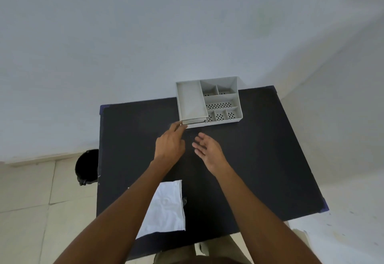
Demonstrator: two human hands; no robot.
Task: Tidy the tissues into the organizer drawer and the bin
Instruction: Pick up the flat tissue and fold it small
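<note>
A grey plastic organizer (234, 97) with several perforated compartments stands at the far edge of the black table (259, 149). Its drawer (194, 120) sits at the front left corner, under a long tray section. My left hand (170, 145) reaches to that corner, fingertips touching the drawer front; whether they grip it is unclear. My right hand (207, 149) hovers beside it, palm turned inward, fingers apart and empty. A flat white tissue (166, 207) lies on the table near me, partly hidden by my left forearm. A black bin (87, 167) stands on the floor left of the table.
A white wall rises behind the table. Pale floor tiles (27, 201) surround it. The table's near edge is close to my body, and its right corner shows blue tape (324, 207).
</note>
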